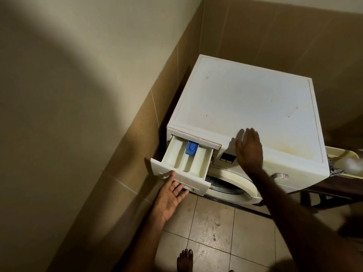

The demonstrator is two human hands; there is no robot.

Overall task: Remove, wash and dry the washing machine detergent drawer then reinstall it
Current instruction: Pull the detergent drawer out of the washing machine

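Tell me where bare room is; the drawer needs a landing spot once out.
The washing machine top is bare behind the right hand. Floor tiles before the door are free. Crowded: the drawer hugs the left wall.

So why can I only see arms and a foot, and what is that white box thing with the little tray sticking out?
The camera sits on the person's head and looks down, so you see only their arms and a bare foot on the floor. The white box is a washing machine, standing in a corner. The tray is its soap drawer, pulled most of the way out. It has pale compartments and a blue piece in the middle one. The left hand is palm up, with its fingers under the drawer's front. The right hand is open and flat over the machine's front edge, holding nothing. I cannot tell if it touches. Nothing lies on top of the machine, only some stains.
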